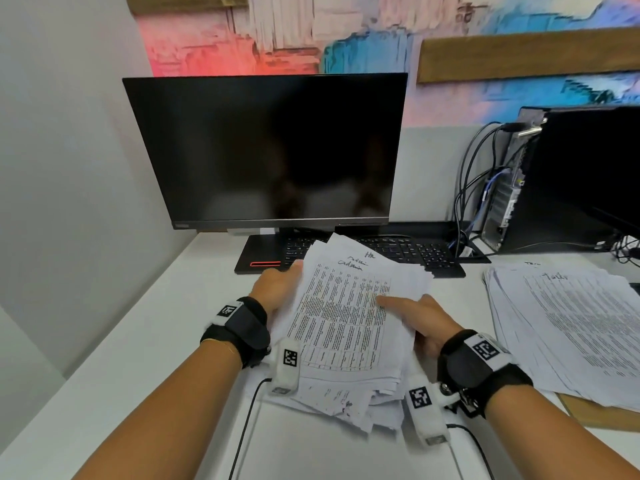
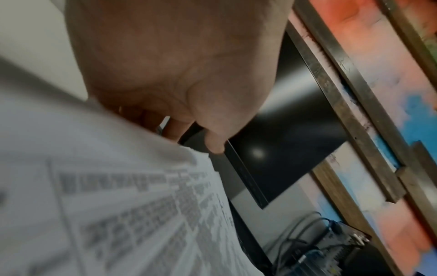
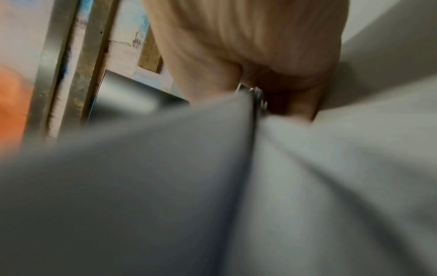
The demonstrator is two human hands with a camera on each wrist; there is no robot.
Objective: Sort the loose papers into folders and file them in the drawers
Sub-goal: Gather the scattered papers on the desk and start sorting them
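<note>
Mostly hidden fingers, left hand (image 1: 277, 285) and right hand (image 1: 427, 323) gripping paper stack (image 1: 346, 323)

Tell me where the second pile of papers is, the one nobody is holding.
In the head view the second pile of papers lies on the white desk at the right, beyond the right hand, in front of the computer tower.

printed paper sheets (image 1: 346, 317), glossy black monitor screen (image 1: 266, 147), smooth matt white desk (image 1: 138, 358)
</note>
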